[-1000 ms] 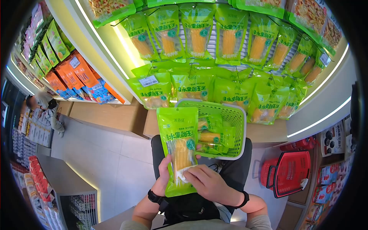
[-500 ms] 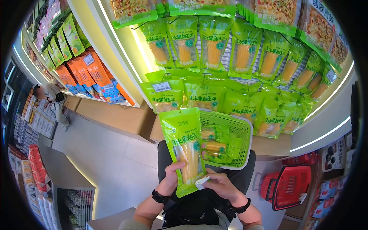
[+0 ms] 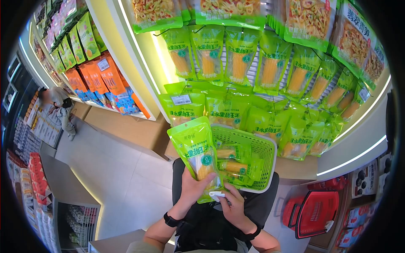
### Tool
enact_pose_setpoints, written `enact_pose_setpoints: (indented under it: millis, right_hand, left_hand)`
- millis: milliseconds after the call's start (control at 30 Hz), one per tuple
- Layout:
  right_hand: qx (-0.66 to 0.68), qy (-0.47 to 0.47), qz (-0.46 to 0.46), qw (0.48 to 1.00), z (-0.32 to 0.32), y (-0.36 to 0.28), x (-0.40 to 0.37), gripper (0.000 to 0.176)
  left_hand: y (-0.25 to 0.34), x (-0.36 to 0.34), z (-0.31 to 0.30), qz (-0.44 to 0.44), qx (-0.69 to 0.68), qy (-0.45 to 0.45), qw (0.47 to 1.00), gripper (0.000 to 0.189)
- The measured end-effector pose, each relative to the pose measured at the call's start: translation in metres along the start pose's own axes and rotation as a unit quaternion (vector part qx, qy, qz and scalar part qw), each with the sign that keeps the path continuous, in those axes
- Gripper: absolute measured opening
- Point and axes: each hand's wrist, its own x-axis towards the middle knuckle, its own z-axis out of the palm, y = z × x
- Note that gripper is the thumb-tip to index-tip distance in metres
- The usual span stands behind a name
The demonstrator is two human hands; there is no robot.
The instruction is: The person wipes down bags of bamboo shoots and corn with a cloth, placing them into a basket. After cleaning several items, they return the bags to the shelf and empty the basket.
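My left hand [image 3: 194, 188] grips the lower left side of a green corn packet [image 3: 193, 143], thumb across its clear window. The packet tilts to the left, and a yellow cob shows through the window. My right hand [image 3: 233, 207] pinches a folded white cloth or tissue [image 3: 217, 194] against the packet's lower right edge. Just beyond my hands, a light green basket [image 3: 272, 166] rests on my lap with several corn packets [image 3: 233, 167] inside.
Rows of hanging corn packets [image 3: 240, 55] fill the rack ahead, with noodle-like food packs [image 3: 308, 21] above. A red shopping basket [image 3: 316, 215] stands at the right. Orange packs [image 3: 101, 78] hang at the left. A person [image 3: 61, 107] stands in the aisle.
The packet has shifted left and tilted more. My left hand has moved up its side, thumb now across the front. My right hand keeps the white cloth at the packet's lower edge.
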Motion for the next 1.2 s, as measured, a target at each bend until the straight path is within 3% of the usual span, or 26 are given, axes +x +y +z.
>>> enact_pose_setpoints:
  millis: [100,167,267,467,633,800,1200]
  right_hand:
    - [0.057,0.027,-0.08,0.995,0.001,-0.009,0.016,0.017]
    - [0.095,0.016,-0.07,0.993,-0.004,-0.002,0.015,0.017]
    - [0.125,0.069,-0.027,0.989,-0.016,0.008,0.016,0.019]
    - [0.078,0.115,0.046,0.989,-0.051,0.044,0.002,0.015]
    - [0.076,0.146,0.105,0.981,-0.07,0.065,-0.014,0.018]
    - [0.052,0.154,0.103,0.981,-0.073,0.088,-0.025,0.014]
    - [0.088,0.147,0.139,0.975,-0.063,0.098,-0.022,0.012]
  left_hand:
    - [0.007,0.019,-0.008,0.046,-0.001,0.032,0.998,0.057]
    - [0.019,0.039,-0.018,0.077,0.011,0.04,0.996,0.056]
    - [0.048,0.085,-0.037,0.169,0.053,0.08,0.981,0.056]
    - [0.113,0.179,-0.077,0.284,0.158,0.08,0.942,0.057]
    - [0.139,0.218,-0.09,0.278,0.094,0.05,0.955,0.057]
    - [0.147,0.239,-0.096,0.294,0.183,0.064,0.936,0.056]
    - [0.155,0.256,-0.095,0.229,0.139,0.013,0.963,0.057]
